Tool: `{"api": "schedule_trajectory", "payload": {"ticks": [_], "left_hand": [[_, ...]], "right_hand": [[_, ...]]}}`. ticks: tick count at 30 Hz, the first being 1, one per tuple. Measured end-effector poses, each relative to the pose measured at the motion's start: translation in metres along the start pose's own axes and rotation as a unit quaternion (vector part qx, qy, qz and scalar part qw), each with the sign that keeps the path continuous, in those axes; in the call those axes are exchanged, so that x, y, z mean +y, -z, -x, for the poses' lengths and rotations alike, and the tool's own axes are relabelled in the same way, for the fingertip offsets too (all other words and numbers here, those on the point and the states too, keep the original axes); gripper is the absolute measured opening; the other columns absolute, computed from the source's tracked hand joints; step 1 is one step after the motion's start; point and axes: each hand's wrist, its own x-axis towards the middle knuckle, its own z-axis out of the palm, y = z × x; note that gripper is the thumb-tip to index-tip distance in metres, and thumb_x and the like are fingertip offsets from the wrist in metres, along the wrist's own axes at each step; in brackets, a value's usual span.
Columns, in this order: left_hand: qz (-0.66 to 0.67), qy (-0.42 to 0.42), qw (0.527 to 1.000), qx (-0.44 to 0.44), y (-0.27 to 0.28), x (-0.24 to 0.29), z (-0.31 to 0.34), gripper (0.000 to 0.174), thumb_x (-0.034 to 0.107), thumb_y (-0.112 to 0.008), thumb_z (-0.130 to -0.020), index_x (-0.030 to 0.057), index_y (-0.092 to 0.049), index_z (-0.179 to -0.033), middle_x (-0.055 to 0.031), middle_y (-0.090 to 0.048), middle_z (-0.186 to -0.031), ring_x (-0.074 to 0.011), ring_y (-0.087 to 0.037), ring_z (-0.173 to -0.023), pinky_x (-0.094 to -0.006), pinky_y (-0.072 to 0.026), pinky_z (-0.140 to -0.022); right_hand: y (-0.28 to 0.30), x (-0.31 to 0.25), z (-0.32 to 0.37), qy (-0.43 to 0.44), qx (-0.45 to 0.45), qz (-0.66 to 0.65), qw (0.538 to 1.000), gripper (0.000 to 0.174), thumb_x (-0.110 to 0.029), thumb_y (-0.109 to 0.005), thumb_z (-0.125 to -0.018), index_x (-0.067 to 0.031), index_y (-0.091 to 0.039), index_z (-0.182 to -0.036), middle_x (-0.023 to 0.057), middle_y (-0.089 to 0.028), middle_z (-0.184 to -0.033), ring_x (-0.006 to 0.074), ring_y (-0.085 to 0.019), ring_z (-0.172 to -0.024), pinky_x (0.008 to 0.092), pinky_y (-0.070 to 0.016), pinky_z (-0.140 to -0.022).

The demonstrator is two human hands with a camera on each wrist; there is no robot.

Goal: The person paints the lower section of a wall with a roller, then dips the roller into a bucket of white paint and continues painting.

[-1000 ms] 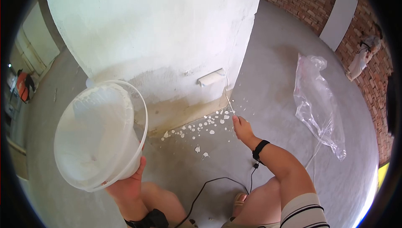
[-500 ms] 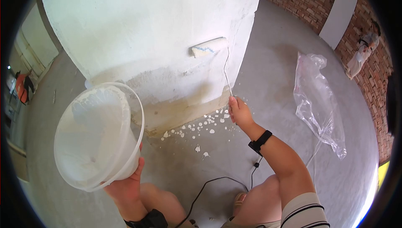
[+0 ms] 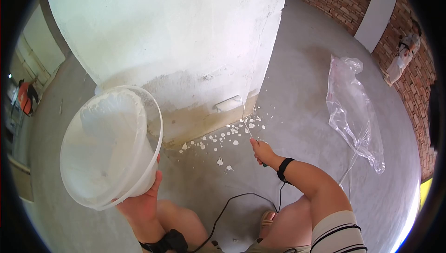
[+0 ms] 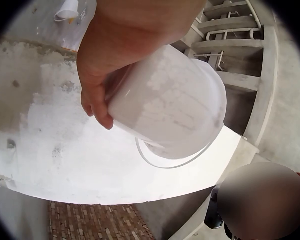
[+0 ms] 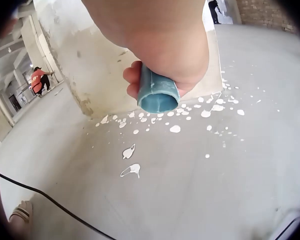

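The right hand (image 3: pixel 264 153) is closed around the teal handle (image 5: pixel 158 95) of a paint roller (image 3: pixel 227 103). The roller's white sleeve is at about 11 o'clock from this hand and lies against the low part of the white pillar (image 3: pixel 176 30). The left hand (image 3: pixel 141 202) grips from below a tilted white paint bucket (image 3: pixel 111 146), which is at about 8 o'clock from the roller, well apart. Some paint drops (image 3: pixel 227 137) lie on the concrete floor (image 3: pixel 297 95) between the pillar and the right hand.

I see a translucent plastic bucket (image 3: pixel 107 151), paint-dulled, and a smooth teal plastic roller handle (image 5: pixel 157 95). The wall (image 3: pixel 176 30) looks rough matt plaster; the floor (image 3: pixel 297 90), smooth grey concrete.
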Motion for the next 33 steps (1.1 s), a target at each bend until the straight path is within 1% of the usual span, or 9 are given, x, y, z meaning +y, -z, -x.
{"api": "schedule_trajectory", "payload": {"ticks": [1, 4, 8, 10, 17, 19, 23, 28, 33], "left_hand": [[-0.006, 0.002, 1.000, 0.005, -0.003, -0.001, 0.001, 0.066, 0.053, -0.043, -0.089, 0.0133, -0.030, -0.140, -0.0134, -0.032, -0.143, -0.0504, -0.028, -0.128, -0.0555, -0.0441, -0.093], [-0.016, -0.003, 1.000, -0.011, -0.004, -0.002, 0.003, 0.066, 0.052, -0.042, -0.089, 0.0131, -0.030, -0.140, -0.0136, -0.032, -0.143, -0.0505, -0.028, -0.128, -0.0553, -0.0441, -0.093], [-0.013, -0.011, 1.000, -0.009, -0.004, 0.001, 0.006, 0.065, 0.051, -0.042, -0.089, 0.0128, -0.030, -0.140, -0.0135, -0.032, -0.143, -0.0506, -0.028, -0.128, -0.0553, -0.0438, -0.093], [0.003, -0.016, 1.000, 0.009, 0.001, 0.002, 0.005, 0.082, 0.059, -0.053, -0.081, 0.0142, -0.023, -0.143, -0.0155, -0.027, -0.145, -0.0541, -0.026, -0.127, -0.0607, -0.0415, -0.094], [-0.006, -0.025, 1.000, -0.007, -0.002, 0.005, 0.007, 0.081, 0.058, -0.051, -0.082, 0.0116, -0.023, -0.142, -0.0177, -0.029, -0.143, -0.0529, -0.027, -0.127, -0.0603, -0.0416, -0.094], [0.004, -0.015, 1.000, -0.009, -0.004, 0.005, 0.009, 0.065, 0.050, -0.042, -0.090, 0.0124, -0.028, -0.141, -0.0137, -0.028, -0.145, -0.0500, -0.022, -0.131, -0.0567, -0.0416, -0.095], [-0.002, -0.015, 1.000, -0.008, 0.000, 0.009, 0.008, 0.067, 0.051, -0.043, -0.089, 0.0126, -0.028, -0.141, -0.0137, -0.028, -0.145, -0.0499, -0.022, -0.131, -0.0568, -0.0417, -0.095], [0.004, -0.033, 0.999, -0.013, 0.002, 0.015, 0.007, 0.069, 0.053, -0.045, -0.088, 0.0120, -0.027, -0.142, -0.0149, -0.028, -0.145, -0.0499, -0.023, -0.130, -0.0574, -0.0420, -0.095], [-0.006, -0.076, 0.997, -0.030, -0.001, 0.041, 0.004, 0.072, 0.053, -0.046, -0.087, 0.0116, -0.026, -0.142, -0.0173, -0.027, -0.145, -0.0506, -0.023, -0.130, -0.0583, -0.0430, -0.094]], "right_hand": [[0.002, -0.001, 0.003, -0.019, -0.012, 0.004, 1.000, 0.052, -0.051, -0.039, -0.092, -0.0023, -0.047, -0.078, 0.0075, -0.046, -0.055, 0.0182, -0.046, -0.038, 0.0322, -0.0406, -0.035], [0.009, 0.002, -0.001, -0.052, -0.050, -0.014, 0.997, 0.052, -0.052, -0.039, -0.092, -0.0032, -0.046, -0.076, 0.0065, -0.045, -0.054, 0.0176, -0.046, -0.038, 0.0324, -0.0401, -0.035], [0.004, 0.001, 0.004, -0.038, -0.028, -0.023, 0.999, 0.051, -0.052, -0.040, -0.092, -0.0039, -0.045, -0.076, 0.0056, -0.045, -0.054, 0.0168, -0.045, -0.038, 0.0323, -0.0398, -0.035], [-0.002, 0.001, 0.007, 0.017, -0.026, -0.033, 0.999, 0.050, -0.051, -0.040, -0.092, -0.0044, -0.045, -0.075, 0.0048, -0.044, -0.054, 0.0158, -0.045, -0.038, 0.0317, -0.0394, -0.036], [-0.021, -0.004, 0.018, -0.016, -0.038, -0.105, 0.994, 0.048, -0.050, -0.041, -0.093, -0.0052, -0.043, -0.076, 0.0036, -0.043, -0.054, 0.0147, -0.045, -0.038, 0.0304, -0.0390, -0.036], [-0.022, -0.004, 0.019, 0.002, -0.029, -0.100, 0.995, 0.046, -0.049, -0.042, -0.093, -0.0050, -0.043, -0.077, 0.0037, -0.044, -0.054, 0.0139, -0.046, -0.039, 0.0293, -0.0385, -0.035], [-0.027, -0.027, 0.043, 0.019, -0.034, -0.103, 0.994, 0.044, -0.047, -0.044, -0.093, -0.0053, -0.045, -0.079, 0.0032, -0.045, -0.055, 0.0129, -0.045, -0.039, 0.0283, -0.0379, -0.035], [-0.059, -0.068, 0.070, 0.156, -0.080, 0.000, 0.984, 0.039, -0.044, -0.048, -0.092, -0.0048, -0.051, -0.091, 0.0015, -0.049, -0.057, 0.0114, -0.047, -0.043, 0.0276, -0.0404, -0.043], [-0.064, -0.144, 0.115, 0.135, -0.126, -0.008, 0.983, 0.039, -0.041, -0.051, -0.091, -0.0031, -0.053, -0.100, 0.0043, -0.053, -0.061, 0.0122, -0.050, -0.049, 0.0283, -0.0410, -0.048]]}}
